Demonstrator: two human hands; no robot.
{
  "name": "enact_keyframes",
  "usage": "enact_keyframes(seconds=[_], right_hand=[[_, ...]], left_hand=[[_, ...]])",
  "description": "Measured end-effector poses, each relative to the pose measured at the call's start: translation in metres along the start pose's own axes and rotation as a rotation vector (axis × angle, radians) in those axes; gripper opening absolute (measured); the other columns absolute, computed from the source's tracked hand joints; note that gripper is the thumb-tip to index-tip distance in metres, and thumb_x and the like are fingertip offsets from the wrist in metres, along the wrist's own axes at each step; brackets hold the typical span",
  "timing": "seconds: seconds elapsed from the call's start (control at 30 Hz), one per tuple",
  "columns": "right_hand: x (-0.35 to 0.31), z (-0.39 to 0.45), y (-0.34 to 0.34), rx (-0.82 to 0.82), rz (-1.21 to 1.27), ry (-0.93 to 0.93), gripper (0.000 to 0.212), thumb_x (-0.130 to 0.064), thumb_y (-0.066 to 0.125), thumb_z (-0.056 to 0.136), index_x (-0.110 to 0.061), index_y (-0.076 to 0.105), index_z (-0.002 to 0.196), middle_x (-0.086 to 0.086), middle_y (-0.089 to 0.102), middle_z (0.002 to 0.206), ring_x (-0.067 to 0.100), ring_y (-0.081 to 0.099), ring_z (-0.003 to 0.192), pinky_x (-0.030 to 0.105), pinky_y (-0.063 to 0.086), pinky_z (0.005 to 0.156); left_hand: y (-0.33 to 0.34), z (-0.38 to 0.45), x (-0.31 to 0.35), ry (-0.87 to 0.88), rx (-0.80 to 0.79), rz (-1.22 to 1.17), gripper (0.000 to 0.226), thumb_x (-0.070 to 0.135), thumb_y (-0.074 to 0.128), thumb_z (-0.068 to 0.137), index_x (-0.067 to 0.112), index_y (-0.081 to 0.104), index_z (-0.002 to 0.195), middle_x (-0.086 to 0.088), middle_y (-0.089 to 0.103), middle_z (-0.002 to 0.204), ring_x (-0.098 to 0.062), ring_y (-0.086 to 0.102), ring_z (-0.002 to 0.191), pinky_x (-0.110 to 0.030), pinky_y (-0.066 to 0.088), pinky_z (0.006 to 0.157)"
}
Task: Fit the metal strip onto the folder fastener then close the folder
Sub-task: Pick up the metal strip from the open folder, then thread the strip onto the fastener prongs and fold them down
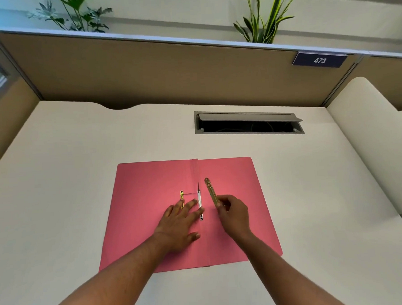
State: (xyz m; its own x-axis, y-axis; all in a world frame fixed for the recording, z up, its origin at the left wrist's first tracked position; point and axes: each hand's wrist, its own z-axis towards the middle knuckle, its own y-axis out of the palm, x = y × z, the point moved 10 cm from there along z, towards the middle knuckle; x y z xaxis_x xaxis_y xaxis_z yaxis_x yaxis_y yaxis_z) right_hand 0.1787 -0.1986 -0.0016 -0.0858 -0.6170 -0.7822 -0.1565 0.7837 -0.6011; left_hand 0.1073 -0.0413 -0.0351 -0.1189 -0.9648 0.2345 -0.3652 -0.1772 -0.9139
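A pink folder (pixel 150 178) lies open and flat on the desk. Along its centre fold sits the fastener (pixel 199 199), a pale bar with a dark prong standing up at its far end. A small gold piece (pixel 181 195) lies on the left flap, partly under my fingers. My left hand (pixel 180 225) rests flat on the left flap, fingers spread, fingertips touching the fastener. My right hand (pixel 233 213) pinches the near end of the gold metal strip (pixel 210 190), which points away from me just right of the fold.
A grey cable hatch (pixel 248 123) is open in the desk behind the folder. A brown partition with a "473" plate (pixel 319 60) closes off the back. A rolled white sheet (pixel 369 143) lies at the right. Plants stand behind the partition.
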Motion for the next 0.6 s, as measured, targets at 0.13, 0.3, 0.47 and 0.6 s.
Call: enact_keyframes(seconds=[0.13, 0.3, 0.47, 0.6], right_hand=[[-0.005, 0.001, 0.011, -0.090, 0.379, 0.167, 0.022, -0.003, 0.070, 0.092, -0.019, 0.077, 0.104, 0.001, 0.078, 0.096, 0.019, 0.074, 0.091, 0.036, 0.064, 0.081], [-0.007, -0.001, 0.020, -0.160, 0.499, 0.231, 0.019, 0.002, 0.073, 0.089, -0.010, 0.076, 0.103, 0.012, 0.079, 0.095, 0.026, 0.075, 0.088, 0.033, 0.063, 0.074], [-0.007, -0.003, 0.021, -0.171, 0.502, 0.245, 0.019, 0.003, 0.073, 0.089, -0.013, 0.076, 0.098, 0.010, 0.079, 0.093, 0.023, 0.074, 0.086, 0.035, 0.063, 0.076], [-0.007, -0.003, 0.020, -0.163, 0.520, 0.243, 0.019, 0.002, 0.074, 0.089, -0.014, 0.075, 0.100, 0.009, 0.079, 0.093, 0.023, 0.075, 0.088, 0.035, 0.063, 0.076]], left_hand=[[-0.005, 0.007, -0.001, 0.027, 0.031, -0.097, 0.081, 0.059, 0.059, 0.085, 0.045, 0.013, 0.151, 0.005, -0.025, 0.163, -0.022, -0.024, 0.150, -0.041, 0.001, 0.125], [-0.009, 0.016, 0.000, 0.072, 0.024, -0.100, 0.082, 0.056, 0.064, 0.082, 0.036, 0.022, 0.149, 0.000, -0.030, 0.161, -0.023, -0.023, 0.150, -0.039, 0.001, 0.125], [-0.014, 0.020, 0.002, 0.097, 0.029, -0.040, 0.088, 0.056, 0.064, 0.083, 0.026, 0.021, 0.153, -0.003, -0.024, 0.163, -0.024, -0.020, 0.151, -0.035, -0.008, 0.121], [-0.012, 0.019, 0.004, 0.102, 0.030, -0.040, 0.084, 0.057, 0.063, 0.083, 0.027, 0.023, 0.151, -0.002, -0.022, 0.164, -0.023, -0.020, 0.151, -0.039, -0.004, 0.123]])
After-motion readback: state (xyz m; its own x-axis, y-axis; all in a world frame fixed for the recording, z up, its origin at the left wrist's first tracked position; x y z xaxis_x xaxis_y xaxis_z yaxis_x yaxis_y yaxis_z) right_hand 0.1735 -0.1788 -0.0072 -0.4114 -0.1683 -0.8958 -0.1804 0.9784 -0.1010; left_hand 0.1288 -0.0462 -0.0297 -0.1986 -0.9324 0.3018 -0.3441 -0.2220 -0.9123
